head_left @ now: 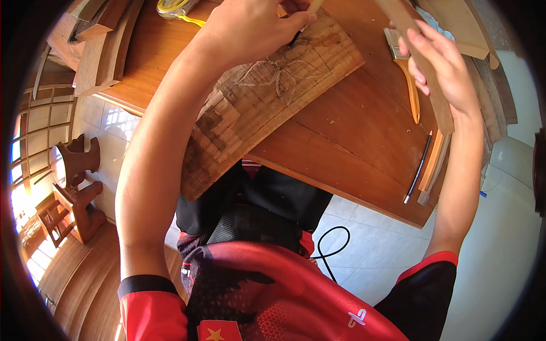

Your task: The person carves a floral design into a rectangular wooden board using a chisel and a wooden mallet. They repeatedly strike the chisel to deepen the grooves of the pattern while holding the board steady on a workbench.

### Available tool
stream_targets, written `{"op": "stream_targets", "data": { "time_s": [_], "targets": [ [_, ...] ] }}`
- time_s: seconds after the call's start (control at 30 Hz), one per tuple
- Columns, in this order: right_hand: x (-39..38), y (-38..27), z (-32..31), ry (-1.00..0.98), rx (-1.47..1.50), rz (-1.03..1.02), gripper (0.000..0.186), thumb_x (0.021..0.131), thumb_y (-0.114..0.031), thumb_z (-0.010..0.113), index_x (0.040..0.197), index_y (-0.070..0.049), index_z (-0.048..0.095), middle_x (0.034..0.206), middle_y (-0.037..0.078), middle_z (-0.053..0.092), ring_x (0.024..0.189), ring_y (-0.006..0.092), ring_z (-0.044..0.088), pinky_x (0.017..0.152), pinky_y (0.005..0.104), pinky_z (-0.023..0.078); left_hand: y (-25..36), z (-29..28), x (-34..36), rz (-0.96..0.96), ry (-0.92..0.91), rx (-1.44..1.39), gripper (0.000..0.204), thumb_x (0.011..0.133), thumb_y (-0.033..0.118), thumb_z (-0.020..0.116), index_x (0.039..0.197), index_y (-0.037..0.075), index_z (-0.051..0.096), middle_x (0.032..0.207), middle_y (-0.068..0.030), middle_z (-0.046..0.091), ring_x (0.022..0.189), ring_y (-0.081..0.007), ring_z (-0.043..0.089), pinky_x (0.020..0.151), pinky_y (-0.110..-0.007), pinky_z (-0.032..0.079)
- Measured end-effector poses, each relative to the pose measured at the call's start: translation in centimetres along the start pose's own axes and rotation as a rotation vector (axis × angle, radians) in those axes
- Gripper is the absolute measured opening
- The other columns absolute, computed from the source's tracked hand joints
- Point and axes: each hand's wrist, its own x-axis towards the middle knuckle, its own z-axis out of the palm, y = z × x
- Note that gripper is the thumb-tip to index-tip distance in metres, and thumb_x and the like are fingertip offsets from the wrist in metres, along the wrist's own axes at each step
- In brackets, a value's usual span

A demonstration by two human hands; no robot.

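A thick brown wooden board (259, 116) lies aslant on the table, its near end jutting past the edge toward my lap. Carved petal outlines (277, 77) and stepped cuts mark its face. Over the board's far part, my left hand (247, 28) is closed round a chisel (314, 7) with a pale handle; a dark tip shows below the fingers, near the carving. To the right, my right hand (446, 65) grips a flat wooden bat (439, 108), raised above the table. The bat's far end runs out at the top of view.
A flat paintbrush (414, 99), a dark pencil (420, 165) and a wood-handled tool (433, 165) lie on the table (341, 153). A yellow tape measure (175, 7) sits at the far left. Curved wooden pieces (111, 51) are stacked there. Wooden stools (74, 210) and a black cable (320, 250) lie beyond.
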Motion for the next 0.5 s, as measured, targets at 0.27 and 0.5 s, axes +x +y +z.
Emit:
{"op": "stream_targets", "data": {
  "time_s": [0.27,0.5],
  "targets": [
    [1.1,-0.3,-0.4,0.003,0.019,-0.017,0.034,0.108,-0.033,0.056,0.121,-0.001,0.058,0.098,0.001,0.059,0.06,0.0027,0.045,0.045,0.0187,0.036,1.5,-0.5,-0.8,0.013,0.026,0.057,0.029,0.097,0.025,0.068,0.106,-0.001,0.073,0.092,-0.0204,0.075,0.082,-0.0346,0.073,0.075,-0.044,0.056],
    [0.8,-0.2,-0.4,0.0,-0.014,0.026,0.034,0.108,-0.032,0.056,0.121,-0.001,0.058,0.095,0.003,0.06,0.057,0.0033,0.045,0.044,0.019,0.036,1.3,-1.0,-0.4,-0.049,-0.032,0.038,0.03,0.096,0.026,0.07,0.109,-0.001,0.074,0.092,-0.0214,0.076,0.083,-0.0343,0.074,0.075,-0.043,0.057]
  ]
}}
